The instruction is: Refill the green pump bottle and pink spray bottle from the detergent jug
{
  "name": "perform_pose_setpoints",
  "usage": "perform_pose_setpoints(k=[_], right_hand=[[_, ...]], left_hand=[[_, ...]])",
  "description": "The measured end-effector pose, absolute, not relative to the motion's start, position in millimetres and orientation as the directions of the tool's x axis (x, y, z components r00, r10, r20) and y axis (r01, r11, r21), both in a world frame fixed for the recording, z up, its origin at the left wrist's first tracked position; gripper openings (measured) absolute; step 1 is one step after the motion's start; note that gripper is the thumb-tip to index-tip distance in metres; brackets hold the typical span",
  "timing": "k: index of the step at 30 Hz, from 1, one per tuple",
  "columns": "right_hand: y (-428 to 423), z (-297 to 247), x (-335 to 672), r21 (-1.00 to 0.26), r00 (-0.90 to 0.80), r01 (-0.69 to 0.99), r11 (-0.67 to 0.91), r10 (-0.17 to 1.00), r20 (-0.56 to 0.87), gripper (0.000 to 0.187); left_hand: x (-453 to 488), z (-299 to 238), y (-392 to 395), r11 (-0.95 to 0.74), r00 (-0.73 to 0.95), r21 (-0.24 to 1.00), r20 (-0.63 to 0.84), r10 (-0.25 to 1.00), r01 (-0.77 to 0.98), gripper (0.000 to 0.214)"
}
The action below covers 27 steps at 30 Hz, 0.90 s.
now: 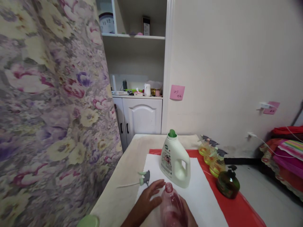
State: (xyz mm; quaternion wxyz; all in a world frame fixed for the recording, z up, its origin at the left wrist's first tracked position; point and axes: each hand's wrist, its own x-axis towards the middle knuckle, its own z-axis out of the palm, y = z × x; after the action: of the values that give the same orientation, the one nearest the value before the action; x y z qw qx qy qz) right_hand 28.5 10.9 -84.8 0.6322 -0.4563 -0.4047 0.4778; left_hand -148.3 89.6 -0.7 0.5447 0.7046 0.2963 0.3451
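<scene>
A clear pink bottle with an uncapped threaded neck stands at the front of the table. My right hand is round its right side, its fingers partly hidden by the bottle. To the left of the neck, my left hand has its fingers stretched out and apart, holding nothing. Just beyond the bottle is a pale green detergent jug with a handle and a green spout, its cap off. A grey and green trigger sprayer head with a long dip tube lies to the left.
Three spray bottles with yellow liquid and a dark green pump bottle line the right edge. White paper lies over a red sheet. A green round lid sits at front left, near a floral curtain.
</scene>
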Motion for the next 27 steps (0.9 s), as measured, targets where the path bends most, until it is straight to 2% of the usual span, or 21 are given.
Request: perform_pose_setpoints(k=[3,7,14,16,19,22,24,27], right_hand=[[23.9,-86.7,21.7,-0.952,0.17,-0.231,0.201,0.972,0.164,0.094],[36.8,-98.3,19.7,-0.927,0.099,-0.24,0.289,0.957,0.273,0.097],[31.2,-116.1,30.6,-0.957,0.146,-0.174,0.231,0.967,0.207,0.099],[25.1,-114.0,38.9,-0.967,0.221,-0.126,0.219,0.957,0.188,0.094],[20.9,-96.6,57.6,-0.982,0.332,-0.068,0.175,0.932,0.144,0.075],[27.8,-65.9,80.7,-0.976,0.451,-0.053,0.21,0.878,0.164,0.061],[37.7,-45.7,94.7,-0.972,0.509,-0.045,0.231,0.843,0.177,0.059],[56.8,-24.8,109.9,-0.977,0.491,0.003,0.213,0.851,0.187,0.058]], left_hand=[[-138.5,-1.5,82.6,-0.241,0.594,0.97,0.181,0.784,0.023,0.068],[-132.3,3.1,80.4,-0.28,0.535,0.956,0.194,0.822,0.084,0.053],[-127.7,2.8,77.8,-0.351,0.518,0.92,0.217,0.827,0.174,0.041],[-126.9,-1.4,78.4,-0.362,0.497,0.911,0.225,0.838,0.197,0.044],[-126.2,-5.8,78.9,-0.346,0.475,0.909,0.204,0.856,0.233,0.052],[-125.8,-4.5,78.1,-0.35,0.461,0.91,0.217,0.86,0.223,0.052],[-125.2,-1.6,77.9,-0.341,0.446,0.919,0.225,0.866,0.199,0.05],[-123.7,2.7,79.4,-0.288,0.419,0.944,0.199,0.886,0.162,0.047]])
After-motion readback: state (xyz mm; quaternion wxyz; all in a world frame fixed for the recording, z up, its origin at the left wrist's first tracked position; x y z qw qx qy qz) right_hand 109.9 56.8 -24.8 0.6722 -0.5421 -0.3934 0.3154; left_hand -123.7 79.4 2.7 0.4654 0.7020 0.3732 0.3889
